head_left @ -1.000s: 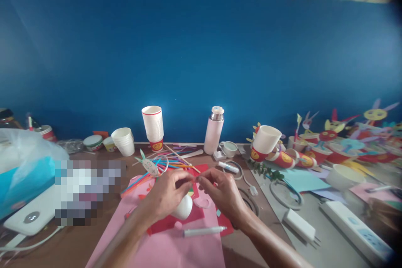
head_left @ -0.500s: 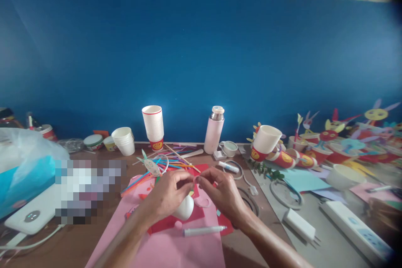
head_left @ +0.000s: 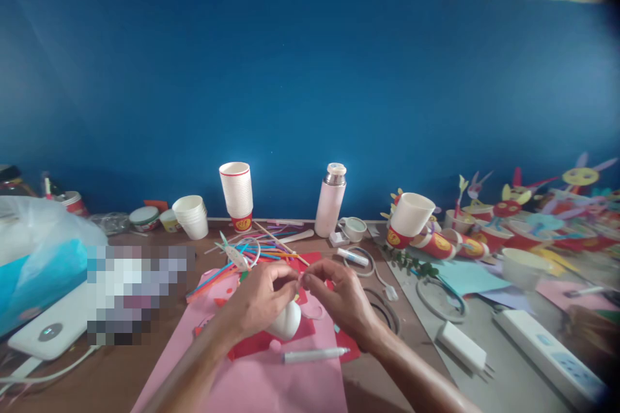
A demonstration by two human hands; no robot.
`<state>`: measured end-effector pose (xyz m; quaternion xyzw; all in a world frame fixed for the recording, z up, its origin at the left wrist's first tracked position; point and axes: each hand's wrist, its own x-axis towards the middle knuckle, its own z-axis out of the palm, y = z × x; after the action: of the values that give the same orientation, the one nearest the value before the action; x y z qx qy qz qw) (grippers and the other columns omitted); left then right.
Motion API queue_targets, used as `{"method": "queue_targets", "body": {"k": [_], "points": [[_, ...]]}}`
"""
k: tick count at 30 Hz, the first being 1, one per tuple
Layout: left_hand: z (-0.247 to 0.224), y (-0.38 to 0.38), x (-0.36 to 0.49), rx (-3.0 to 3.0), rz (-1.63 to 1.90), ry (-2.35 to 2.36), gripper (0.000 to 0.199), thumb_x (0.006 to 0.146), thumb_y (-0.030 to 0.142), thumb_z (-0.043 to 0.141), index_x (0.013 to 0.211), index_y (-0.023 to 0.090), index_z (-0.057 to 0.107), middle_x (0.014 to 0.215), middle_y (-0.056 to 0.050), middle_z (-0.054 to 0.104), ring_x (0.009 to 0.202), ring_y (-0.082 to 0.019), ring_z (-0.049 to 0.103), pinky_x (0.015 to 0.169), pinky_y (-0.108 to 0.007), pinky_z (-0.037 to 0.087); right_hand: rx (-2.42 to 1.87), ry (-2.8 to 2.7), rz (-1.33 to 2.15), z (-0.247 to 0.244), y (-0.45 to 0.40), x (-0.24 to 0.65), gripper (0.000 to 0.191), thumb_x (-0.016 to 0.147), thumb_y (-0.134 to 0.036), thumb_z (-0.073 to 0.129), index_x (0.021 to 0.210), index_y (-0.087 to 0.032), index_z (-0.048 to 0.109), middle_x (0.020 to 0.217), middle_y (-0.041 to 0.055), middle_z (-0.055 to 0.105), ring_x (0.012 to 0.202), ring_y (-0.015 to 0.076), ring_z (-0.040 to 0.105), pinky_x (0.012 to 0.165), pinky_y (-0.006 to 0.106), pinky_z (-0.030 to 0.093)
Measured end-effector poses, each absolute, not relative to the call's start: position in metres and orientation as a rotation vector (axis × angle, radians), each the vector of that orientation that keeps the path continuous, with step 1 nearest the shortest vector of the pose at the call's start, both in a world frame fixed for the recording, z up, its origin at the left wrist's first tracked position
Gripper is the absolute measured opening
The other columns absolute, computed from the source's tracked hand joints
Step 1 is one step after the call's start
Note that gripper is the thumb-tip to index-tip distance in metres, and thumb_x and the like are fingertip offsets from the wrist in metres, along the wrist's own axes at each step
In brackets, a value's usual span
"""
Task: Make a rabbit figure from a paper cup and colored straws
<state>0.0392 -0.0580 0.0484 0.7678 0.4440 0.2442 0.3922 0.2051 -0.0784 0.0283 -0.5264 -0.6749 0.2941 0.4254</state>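
Observation:
My left hand (head_left: 264,297) and my right hand (head_left: 336,287) meet over the pink sheet of paper (head_left: 271,387), thumbs and fingertips pinched together. Between the fingertips shows a small pink strip (head_left: 301,281), mostly covered by them. Just under my left hand sits a white rounded object (head_left: 285,322), partly hidden by the hand. A thin pink loop (head_left: 317,312) lies below the fingertips. Nearer to me are a small pink ball (head_left: 275,346) and a white marker (head_left: 314,355), both on the paper. Red paper (head_left: 303,330) lies beneath the white object.
Behind my hands are coloured sticks (head_left: 271,251), a tall cup stack (head_left: 236,190) and a pink thermos (head_left: 330,203). At right stand paper-cup animals (head_left: 508,213), a charger (head_left: 462,346) and a power strip (head_left: 547,355). A power bank (head_left: 48,332) lies at left.
The pink strip between the fingertips shows less than before, with the fingers slightly shifted around it. Both hands otherwise keep nearly the same place.

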Motion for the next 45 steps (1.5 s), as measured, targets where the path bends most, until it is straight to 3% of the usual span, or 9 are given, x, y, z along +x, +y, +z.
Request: {"method": "queue_targets", "body": {"k": [7, 13, 19, 36, 45], "points": [[0.049, -0.057, 0.041, 2.001, 0.641, 1.168, 0.023, 0.078, 0.024, 0.044, 0.071, 0.018, 0.065, 0.067, 0.001, 0.063, 0.063, -0.013, 0.054, 0.056, -0.021, 0.036, -1.24, -1.635, 0.861, 0.024, -0.077, 0.205, 0.015, 0.08, -0.024, 0.053, 0.073, -0.016, 0.063, 0.068, 0.0, 0.064, 0.066, 0.013, 0.057, 0.061, 0.021, 0.042], [0.05, -0.057, 0.042, 1.987, 0.662, 1.152, 0.025, 0.078, 0.022, 0.044, 0.075, 0.02, 0.068, 0.069, 0.002, 0.066, 0.064, -0.013, 0.057, 0.058, -0.021, 0.038, -1.095, -1.592, 1.014, 0.019, -0.073, 0.208, 0.035, 0.088, -0.037, 0.042, 0.077, -0.013, 0.064, 0.068, 0.0029, 0.062, 0.063, 0.0127, 0.056, 0.06, 0.022, 0.043], [0.047, -0.057, 0.043, 2.036, 0.647, 1.209, 0.025, 0.077, 0.023, 0.043, 0.07, 0.019, 0.067, 0.067, 0.001, 0.065, 0.063, -0.013, 0.056, 0.056, -0.021, 0.037, -1.258, -1.583, 0.979, 0.017, -0.073, 0.204, 0.02, 0.079, -0.032, 0.055, 0.072, -0.014, 0.061, 0.063, -0.0006, 0.061, 0.058, 0.0115, 0.054, 0.052, 0.02, 0.039], [0.039, -0.056, 0.042, 2.052, 0.62, 1.272, 0.021, 0.076, 0.025, 0.045, 0.073, 0.019, 0.065, 0.068, 0.001, 0.065, 0.064, -0.013, 0.057, 0.055, -0.022, 0.036, -1.293, -1.607, 0.858, 0.008, -0.07, 0.203, 0.019, 0.079, -0.029, 0.054, 0.066, -0.016, 0.059, 0.06, -0.0009, 0.06, 0.057, 0.0113, 0.053, 0.052, 0.019, 0.039], [0.039, -0.054, 0.041, 2.056, 0.614, 1.307, 0.022, 0.076, 0.021, 0.042, 0.07, 0.019, 0.064, 0.067, 0.001, 0.064, 0.063, -0.013, 0.056, 0.056, -0.022, 0.036, -1.202, -1.524, 1.019, 0.01, -0.071, 0.202, 0.025, 0.081, -0.038, 0.055, 0.08, -0.014, 0.063, 0.066, 0.0017, 0.064, 0.06, 0.0128, 0.058, 0.054, 0.021, 0.042]]}}
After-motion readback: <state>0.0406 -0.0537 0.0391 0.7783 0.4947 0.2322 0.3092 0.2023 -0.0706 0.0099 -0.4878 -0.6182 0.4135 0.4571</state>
